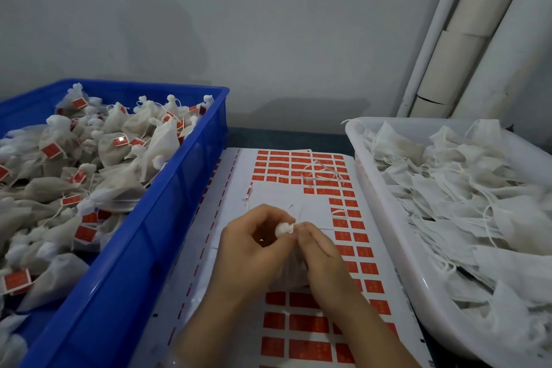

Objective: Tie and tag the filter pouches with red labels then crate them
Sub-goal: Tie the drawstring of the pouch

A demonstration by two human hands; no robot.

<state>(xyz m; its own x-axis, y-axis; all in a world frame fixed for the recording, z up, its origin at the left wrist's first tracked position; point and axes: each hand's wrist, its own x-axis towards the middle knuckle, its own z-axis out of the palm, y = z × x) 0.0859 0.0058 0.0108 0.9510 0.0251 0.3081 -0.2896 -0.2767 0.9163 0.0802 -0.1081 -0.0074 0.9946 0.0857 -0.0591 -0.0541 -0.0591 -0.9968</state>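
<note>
1. Nearest us, our left hand (251, 245) and right hand (318, 251) both pinch the gathered neck of a white mesh filter pouch (284, 228), over a white sheet of red rectangular labels (301, 323).
2. To the left, a blue plastic crate (155, 233) is heaped with tagged pouches (119, 143).
3. To the right, a white plastic tray (385, 218) holds untied pouches (463, 188).

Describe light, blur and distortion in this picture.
Head view: dim, even light; a soft shadow on the wall above the blue crate; pipes lean from wide-angle distortion; the left hand, right hand and the pouch they pinch look slightly blurred.
</note>
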